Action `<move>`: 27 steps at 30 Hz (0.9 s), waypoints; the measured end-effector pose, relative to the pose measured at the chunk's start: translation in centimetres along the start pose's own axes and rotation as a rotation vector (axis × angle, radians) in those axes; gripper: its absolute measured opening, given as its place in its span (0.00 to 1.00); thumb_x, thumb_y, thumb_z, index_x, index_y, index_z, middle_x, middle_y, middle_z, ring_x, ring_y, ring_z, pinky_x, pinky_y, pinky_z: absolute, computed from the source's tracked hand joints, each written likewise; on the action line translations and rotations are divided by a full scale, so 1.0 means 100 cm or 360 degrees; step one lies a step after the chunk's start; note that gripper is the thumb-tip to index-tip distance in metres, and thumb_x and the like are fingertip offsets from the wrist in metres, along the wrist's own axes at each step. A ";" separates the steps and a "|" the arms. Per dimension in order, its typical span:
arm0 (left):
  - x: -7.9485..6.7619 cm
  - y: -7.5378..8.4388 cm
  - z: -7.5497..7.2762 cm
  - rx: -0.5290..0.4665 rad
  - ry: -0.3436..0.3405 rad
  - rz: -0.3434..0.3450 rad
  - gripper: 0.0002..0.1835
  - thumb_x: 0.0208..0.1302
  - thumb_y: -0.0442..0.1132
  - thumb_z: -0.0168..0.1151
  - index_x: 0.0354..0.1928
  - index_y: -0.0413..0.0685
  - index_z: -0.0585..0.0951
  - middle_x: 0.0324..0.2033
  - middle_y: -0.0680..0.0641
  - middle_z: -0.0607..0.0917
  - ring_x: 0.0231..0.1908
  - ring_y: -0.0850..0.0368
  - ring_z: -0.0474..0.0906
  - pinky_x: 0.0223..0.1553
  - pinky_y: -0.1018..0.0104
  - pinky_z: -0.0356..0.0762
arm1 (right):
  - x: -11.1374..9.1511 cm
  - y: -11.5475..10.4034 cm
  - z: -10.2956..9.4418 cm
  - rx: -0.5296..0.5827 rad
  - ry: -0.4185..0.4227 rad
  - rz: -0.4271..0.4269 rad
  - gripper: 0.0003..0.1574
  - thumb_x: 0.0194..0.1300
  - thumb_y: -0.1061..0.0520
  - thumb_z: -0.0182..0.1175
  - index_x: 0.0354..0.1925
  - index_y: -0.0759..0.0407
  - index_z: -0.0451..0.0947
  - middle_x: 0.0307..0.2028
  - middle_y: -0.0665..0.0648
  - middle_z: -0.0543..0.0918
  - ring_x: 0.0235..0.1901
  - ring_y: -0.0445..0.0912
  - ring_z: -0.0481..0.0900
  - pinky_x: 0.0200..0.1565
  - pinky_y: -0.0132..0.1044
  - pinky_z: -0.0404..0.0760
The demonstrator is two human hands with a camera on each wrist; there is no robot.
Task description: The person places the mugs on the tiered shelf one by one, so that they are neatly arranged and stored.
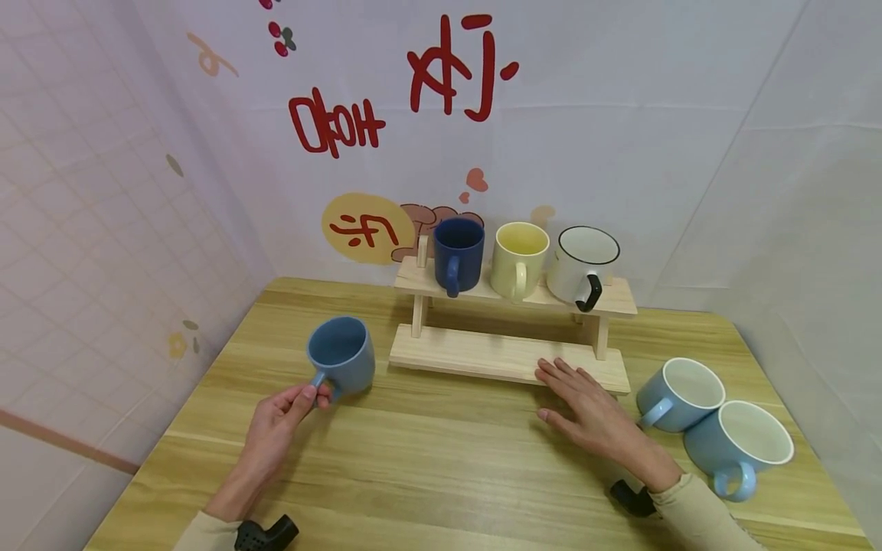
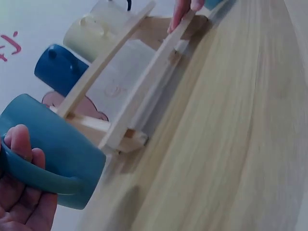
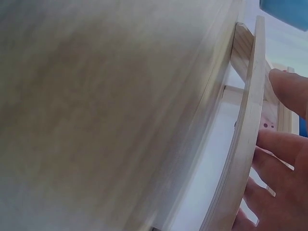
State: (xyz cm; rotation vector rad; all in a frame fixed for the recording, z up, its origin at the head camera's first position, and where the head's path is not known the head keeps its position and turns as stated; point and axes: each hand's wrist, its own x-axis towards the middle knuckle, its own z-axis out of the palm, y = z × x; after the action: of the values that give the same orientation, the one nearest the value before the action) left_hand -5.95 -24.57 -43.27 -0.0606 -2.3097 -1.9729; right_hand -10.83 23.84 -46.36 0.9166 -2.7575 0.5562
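Note:
My left hand (image 1: 281,425) pinches the handle of a grey-blue mug (image 1: 353,367), left of a two-tier wooden shelf (image 1: 475,353). In the left wrist view the fingers are curled round the handle of that mug (image 2: 57,144), and a shadow lies on the table below it. My right hand (image 1: 586,405) rests its straight fingertips on the right part of the lower board's front edge. The right wrist view shows those fingers (image 3: 276,168) against the board (image 3: 245,144). On the upper board stand a dark blue mug (image 1: 460,256), a yellow mug (image 1: 518,264) and a white mug (image 1: 582,268) with a black handle.
Two light blue mugs with white insides, one nearer the shelf (image 1: 671,402) and one nearer the edge (image 1: 737,448), stand side by side at the right. A white printed cloth (image 1: 620,153) hangs behind the wooden table (image 1: 441,467) and along its sides.

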 end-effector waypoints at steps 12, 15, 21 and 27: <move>0.004 0.017 0.027 -0.0043 0.0026 0.0074 0.18 0.82 0.36 0.52 0.47 0.23 0.82 0.31 0.52 0.89 0.45 0.65 0.84 0.55 0.76 0.76 | 0.000 0.001 0.001 0.0008 0.0004 -0.0001 0.42 0.69 0.45 0.69 0.73 0.63 0.71 0.74 0.62 0.70 0.73 0.64 0.64 0.69 0.67 0.63; 0.005 0.019 0.035 -0.0066 0.0008 0.0084 0.17 0.81 0.35 0.53 0.46 0.23 0.83 0.31 0.53 0.90 0.45 0.65 0.84 0.54 0.75 0.77 | 0.000 0.002 0.002 0.0011 0.0008 -0.0011 0.42 0.69 0.46 0.69 0.73 0.63 0.71 0.74 0.62 0.70 0.73 0.65 0.64 0.68 0.67 0.63; 0.005 0.025 0.049 -0.0067 -0.0047 0.0093 0.16 0.80 0.35 0.54 0.44 0.25 0.84 0.31 0.54 0.89 0.46 0.63 0.84 0.54 0.74 0.77 | 0.000 0.003 0.003 0.0016 0.0008 -0.0012 0.42 0.69 0.45 0.69 0.73 0.63 0.71 0.74 0.62 0.70 0.73 0.64 0.64 0.68 0.68 0.63; 0.008 0.028 0.063 -0.0042 -0.0098 0.0081 0.15 0.80 0.36 0.55 0.44 0.29 0.85 0.33 0.53 0.90 0.47 0.62 0.84 0.55 0.72 0.76 | 0.000 0.003 0.002 0.0017 0.0021 -0.0025 0.41 0.69 0.46 0.70 0.72 0.64 0.72 0.73 0.62 0.70 0.73 0.65 0.65 0.68 0.68 0.64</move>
State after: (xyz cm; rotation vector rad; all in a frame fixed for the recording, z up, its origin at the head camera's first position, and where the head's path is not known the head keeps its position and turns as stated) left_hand -6.79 -17.99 -41.44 -0.1825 -2.2947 -2.0048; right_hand -11.02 23.98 -46.68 0.9328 -2.7359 0.5728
